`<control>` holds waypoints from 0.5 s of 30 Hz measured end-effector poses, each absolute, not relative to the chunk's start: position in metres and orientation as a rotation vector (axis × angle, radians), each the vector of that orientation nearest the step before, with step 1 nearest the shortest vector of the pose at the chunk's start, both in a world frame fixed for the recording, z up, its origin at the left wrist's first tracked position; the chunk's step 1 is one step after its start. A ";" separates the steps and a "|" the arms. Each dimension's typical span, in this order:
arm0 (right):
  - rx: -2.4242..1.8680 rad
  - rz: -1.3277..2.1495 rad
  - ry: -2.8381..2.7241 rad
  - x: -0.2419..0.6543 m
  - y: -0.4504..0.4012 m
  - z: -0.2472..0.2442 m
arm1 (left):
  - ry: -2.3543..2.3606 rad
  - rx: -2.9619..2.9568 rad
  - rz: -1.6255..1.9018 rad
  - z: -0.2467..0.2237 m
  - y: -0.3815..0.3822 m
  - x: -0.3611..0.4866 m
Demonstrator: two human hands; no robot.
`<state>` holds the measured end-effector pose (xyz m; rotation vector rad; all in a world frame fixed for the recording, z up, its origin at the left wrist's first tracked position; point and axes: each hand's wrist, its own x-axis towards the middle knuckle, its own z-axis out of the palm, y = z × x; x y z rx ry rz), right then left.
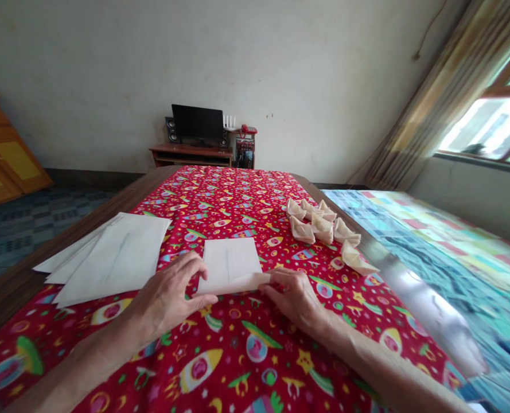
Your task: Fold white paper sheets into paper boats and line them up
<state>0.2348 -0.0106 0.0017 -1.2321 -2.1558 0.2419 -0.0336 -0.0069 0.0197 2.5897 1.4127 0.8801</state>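
Observation:
A white sheet of paper point(233, 261) lies on the red patterned cloth point(246, 344), its near edge folded up into a strip. At its left near corner is my left hand point(172, 289), thumb and fingers apart around the edge. My right hand point(291, 292) pinches the right end of the folded strip between thumb and fingers. Left of the sheet, a fanned stack of white papers point(117, 258) rests on the cloth. Several folded cream paper pieces point(322, 228) stand in a group to the right, beyond my right hand.
Brown table edges point(5, 304) show beside the cloth. A bed with a blue and patchwork cover point(409, 246) adjoins on the right. Against the far wall, a monitor point(198, 122) stands on a small desk point(190, 150). A wooden cabinet point(9, 155) is at far left.

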 end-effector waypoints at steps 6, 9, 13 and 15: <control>-1.218 0.275 -2.114 0.236 -0.008 -0.002 | 1.574 2.604 0.768 -0.001 -0.012 -0.040; -1.205 0.290 -2.126 0.236 -0.007 -0.004 | 1.517 2.621 0.747 -0.009 -0.011 -0.043; -1.116 0.349 -2.174 0.238 -0.006 -0.006 | 1.440 2.712 0.782 -0.005 -0.009 -0.048; -1.062 0.374 -2.189 0.239 -0.006 -0.007 | 1.444 2.781 0.804 0.004 -0.010 -0.054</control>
